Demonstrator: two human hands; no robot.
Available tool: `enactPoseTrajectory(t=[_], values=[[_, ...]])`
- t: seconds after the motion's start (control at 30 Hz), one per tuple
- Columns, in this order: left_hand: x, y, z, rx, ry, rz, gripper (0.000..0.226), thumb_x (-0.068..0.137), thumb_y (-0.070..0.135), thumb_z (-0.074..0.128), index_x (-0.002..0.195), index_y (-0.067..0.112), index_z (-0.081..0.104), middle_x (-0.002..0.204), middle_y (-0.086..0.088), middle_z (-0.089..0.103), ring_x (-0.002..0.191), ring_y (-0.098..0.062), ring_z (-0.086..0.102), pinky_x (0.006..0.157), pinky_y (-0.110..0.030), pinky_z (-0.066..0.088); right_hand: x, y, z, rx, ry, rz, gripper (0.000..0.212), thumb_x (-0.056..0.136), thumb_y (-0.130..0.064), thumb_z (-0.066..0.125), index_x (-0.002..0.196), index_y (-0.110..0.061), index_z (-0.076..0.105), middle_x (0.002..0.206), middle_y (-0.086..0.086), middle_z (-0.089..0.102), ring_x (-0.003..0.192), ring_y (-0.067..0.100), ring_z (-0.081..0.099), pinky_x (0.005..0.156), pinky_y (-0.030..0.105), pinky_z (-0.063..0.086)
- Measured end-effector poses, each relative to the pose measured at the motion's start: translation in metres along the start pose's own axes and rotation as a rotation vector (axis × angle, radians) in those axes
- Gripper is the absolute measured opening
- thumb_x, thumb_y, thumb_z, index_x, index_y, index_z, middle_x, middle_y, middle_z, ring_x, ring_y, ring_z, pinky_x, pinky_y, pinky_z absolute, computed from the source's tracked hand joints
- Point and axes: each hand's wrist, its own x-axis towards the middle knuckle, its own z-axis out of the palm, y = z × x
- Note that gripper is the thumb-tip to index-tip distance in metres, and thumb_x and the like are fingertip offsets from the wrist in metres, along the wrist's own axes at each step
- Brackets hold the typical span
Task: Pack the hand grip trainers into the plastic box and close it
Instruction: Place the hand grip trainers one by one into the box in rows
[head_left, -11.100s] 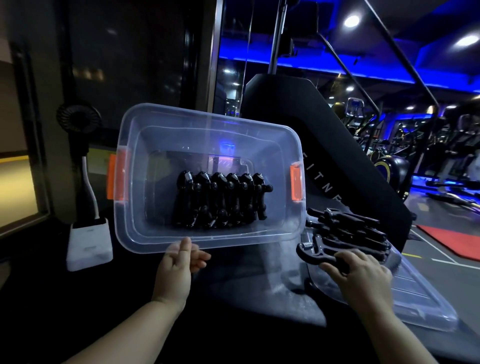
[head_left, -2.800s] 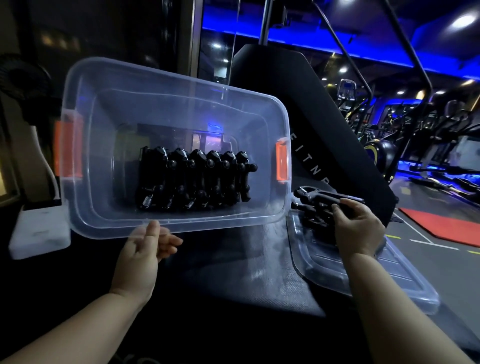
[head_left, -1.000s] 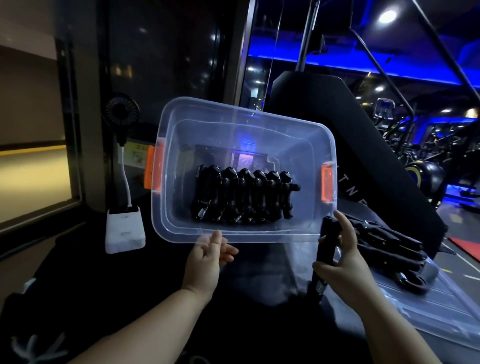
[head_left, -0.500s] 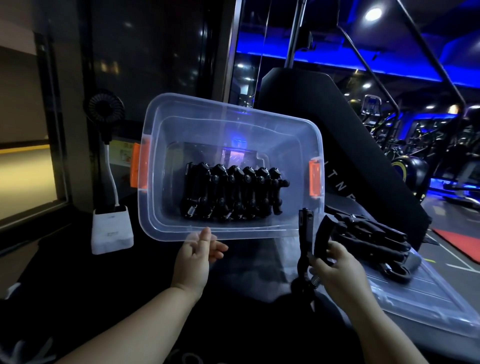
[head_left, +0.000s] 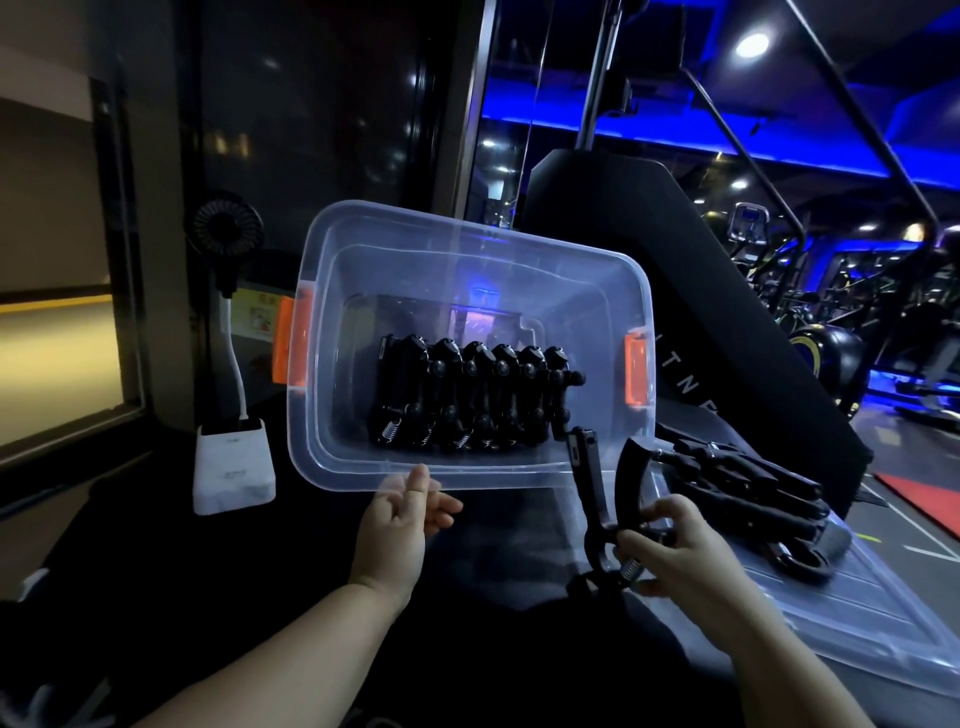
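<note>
Left hand (head_left: 399, 522) pinches the near rim of the plastic box (head_left: 332, 457), index finger laid up against the rim, box tipped so the opening faces me. Orange latch (head_left: 293, 343) on each short end, both unclipped. Row of trainers (head_left: 470, 400) packed side by side on the box floor, touching each other, springs toward the near wall. Right hand (head_left: 675, 558) clamped on one hand grip trainer (head_left: 597, 499) at its spring end, thumb and fingers curled round it, both handles pointing up, tips just over the box's near right corner rim. Lid (head_left: 841, 629) lies flat to the right of the box, with a pile of trainers (head_left: 748, 496) on its far end. Small fan (head_left: 227, 236) on a white base (head_left: 232, 467) stands left of the box.
</note>
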Motion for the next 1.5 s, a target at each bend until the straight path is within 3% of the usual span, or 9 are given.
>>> enactPoseTrajectory(t=[0.23, 0.33, 0.5, 0.63, 0.9, 1.03, 1.13, 1.37, 1.5], values=[[0.001, -0.002, -0.001, -0.004, 0.001, 0.009, 0.033, 0.098, 0.036, 0.041, 0.086, 0.01, 0.056, 0.063, -0.001, 0.072, 0.052, -0.003, 0.06, 0.05, -0.011, 0.046, -0.002, -0.002, -0.004, 0.278, -0.003, 0.005, 0.008, 0.084, -0.014, 0.07, 0.087, -0.016, 0.062, 0.065, 0.001, 0.064, 0.059, 0.013, 0.062, 0.059, 0.046, 0.059], [0.002, -0.004, -0.001, 0.002, -0.005, 0.005, 0.034, 0.097, 0.039, 0.041, 0.086, 0.011, 0.056, 0.065, -0.001, 0.072, 0.054, -0.004, 0.061, 0.054, -0.015, 0.047, 0.0, -0.002, -0.002, 0.23, 0.034, -0.048, 0.006, 0.085, -0.025, 0.067, 0.081, -0.024, 0.063, 0.067, -0.001, 0.067, 0.059, 0.012, 0.065, 0.057, 0.037, 0.059], [0.004, -0.007, -0.002, 0.002, -0.014, 0.009, 0.035, 0.097, 0.04, 0.041, 0.086, 0.011, 0.056, 0.067, -0.003, 0.073, 0.055, -0.006, 0.062, 0.058, -0.021, 0.047, 0.006, -0.001, -0.003, -0.275, 0.236, -0.264, 0.02, 0.082, -0.048, 0.064, 0.073, -0.032, 0.056, 0.066, -0.002, 0.061, 0.061, 0.011, 0.059, 0.055, 0.027, 0.043], [0.004, -0.009, -0.003, 0.01, -0.014, 0.014, 0.035, 0.097, 0.04, 0.04, 0.087, 0.011, 0.057, 0.068, -0.003, 0.073, 0.056, -0.006, 0.062, 0.061, -0.025, 0.046, 0.008, -0.003, -0.002, -0.657, 0.266, -0.564, 0.02, 0.083, -0.041, 0.064, 0.073, -0.031, 0.051, 0.077, -0.014, 0.055, 0.08, 0.01, 0.045, 0.066, 0.022, 0.03], [0.004, -0.008, -0.002, -0.006, -0.016, 0.015, 0.034, 0.098, 0.038, 0.04, 0.087, 0.01, 0.056, 0.067, -0.003, 0.072, 0.056, -0.006, 0.062, 0.058, -0.02, 0.048, 0.012, -0.024, 0.004, -0.852, 0.182, -0.714, 0.012, 0.08, -0.022, 0.069, 0.081, -0.016, 0.058, 0.093, -0.004, 0.053, 0.101, 0.02, 0.045, 0.076, 0.026, 0.036], [0.004, -0.008, -0.003, -0.02, -0.019, 0.01, 0.035, 0.097, 0.039, 0.041, 0.088, 0.009, 0.056, 0.068, -0.003, 0.072, 0.057, -0.006, 0.063, 0.056, -0.016, 0.048, 0.019, -0.036, 0.017, -0.844, 0.14, -0.707, 0.008, 0.08, -0.019, 0.069, 0.08, -0.015, 0.062, 0.117, 0.004, 0.053, 0.125, 0.028, 0.039, 0.096, 0.03, 0.032], [0.004, -0.008, -0.003, -0.022, -0.022, 0.004, 0.035, 0.097, 0.04, 0.041, 0.089, 0.009, 0.057, 0.069, -0.003, 0.073, 0.059, -0.006, 0.064, 0.056, -0.016, 0.048, 0.022, -0.042, 0.027, -0.853, 0.217, -0.646, 0.026, 0.081, -0.043, 0.069, 0.075, -0.017, 0.068, 0.121, 0.006, 0.054, 0.126, 0.029, 0.037, 0.101, 0.031, 0.027], [0.005, -0.008, -0.002, -0.05, -0.023, 0.027, 0.034, 0.097, 0.037, 0.042, 0.087, 0.007, 0.056, 0.067, -0.004, 0.072, 0.058, -0.006, 0.065, 0.053, -0.014, 0.049, 0.024, -0.047, 0.034, -0.96, 0.371, -0.421, 0.04, 0.085, -0.059, 0.047, 0.105, -0.029, 0.065, 0.126, 0.008, 0.05, 0.116, 0.033, 0.04, 0.098, 0.038, 0.03], [0.005, -0.009, -0.002, -0.075, -0.028, 0.013, 0.033, 0.096, 0.037, 0.042, 0.087, 0.008, 0.055, 0.067, -0.003, 0.072, 0.059, -0.006, 0.065, 0.053, -0.014, 0.049, 0.023, -0.051, 0.036, -0.91, 0.341, -0.264, 0.039, 0.085, -0.054, 0.044, 0.11, -0.026, 0.055, 0.107, 0.01, 0.046, 0.087, 0.036, 0.056, 0.073, 0.036, 0.04]])
